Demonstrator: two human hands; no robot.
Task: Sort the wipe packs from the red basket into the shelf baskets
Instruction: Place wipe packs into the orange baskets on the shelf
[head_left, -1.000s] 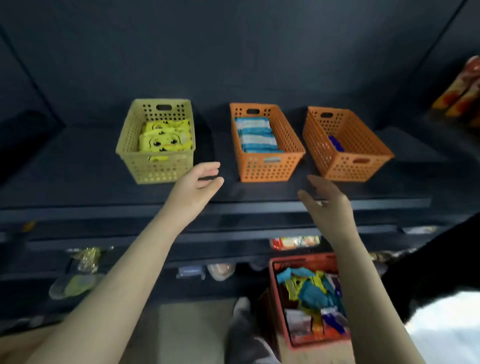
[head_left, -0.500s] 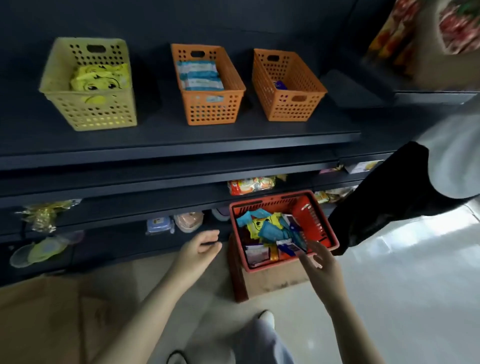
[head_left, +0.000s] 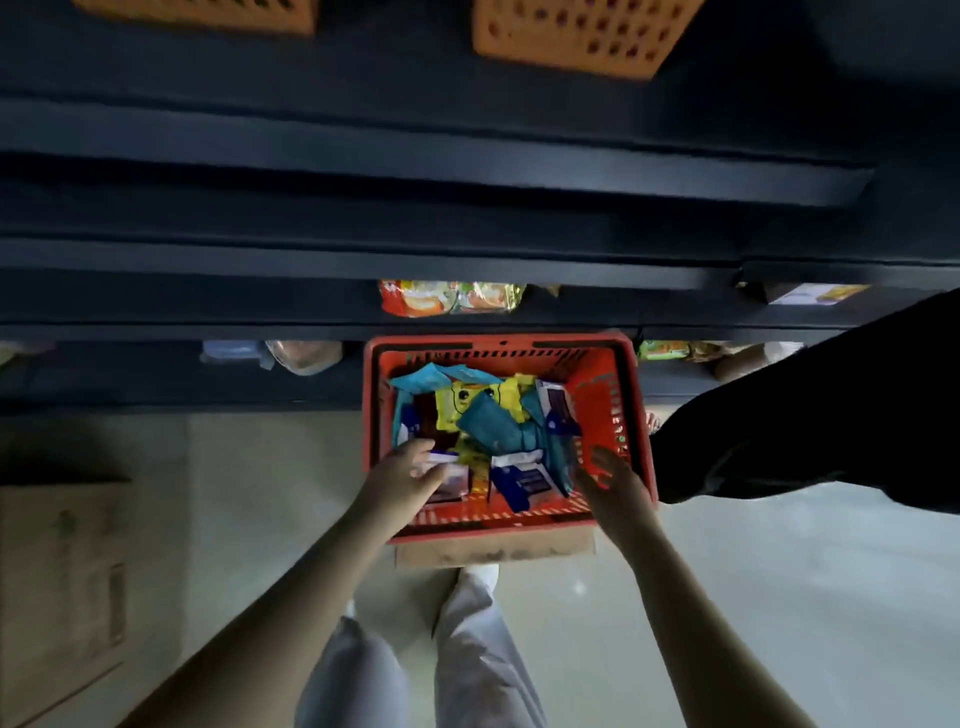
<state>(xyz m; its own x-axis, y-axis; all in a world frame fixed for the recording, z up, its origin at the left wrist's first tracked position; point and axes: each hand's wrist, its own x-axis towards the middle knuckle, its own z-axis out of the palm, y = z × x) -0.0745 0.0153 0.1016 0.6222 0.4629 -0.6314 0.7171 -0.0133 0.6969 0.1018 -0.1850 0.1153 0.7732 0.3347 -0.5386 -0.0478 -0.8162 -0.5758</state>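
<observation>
The red basket (head_left: 602, 395) stands on a cardboard box on the floor, below the dark shelf. It holds several wipe packs: teal packs (head_left: 491, 426), a yellow pack (head_left: 457, 402) and dark blue packs (head_left: 524, 480). My left hand (head_left: 405, 478) reaches over the basket's near-left rim, fingers extended above a white and purple pack (head_left: 452, 480); no grip shows. My right hand (head_left: 613, 486) hovers over the near-right corner with fingers spread, holding nothing. Two orange shelf baskets (head_left: 582, 36) show only their bottoms at the top edge.
The dark shelf edge (head_left: 467, 182) runs across above the basket. Snack packets (head_left: 449, 297) lie on a lower shelf. A person in black clothing (head_left: 831, 410) stands close on the right. A flat cardboard box (head_left: 62, 582) lies on the floor at left. My legs (head_left: 447, 654) are below.
My view has tilted down from the shelf baskets to the red basket. Both hands dropped from shelf height and now reach into the basket.
</observation>
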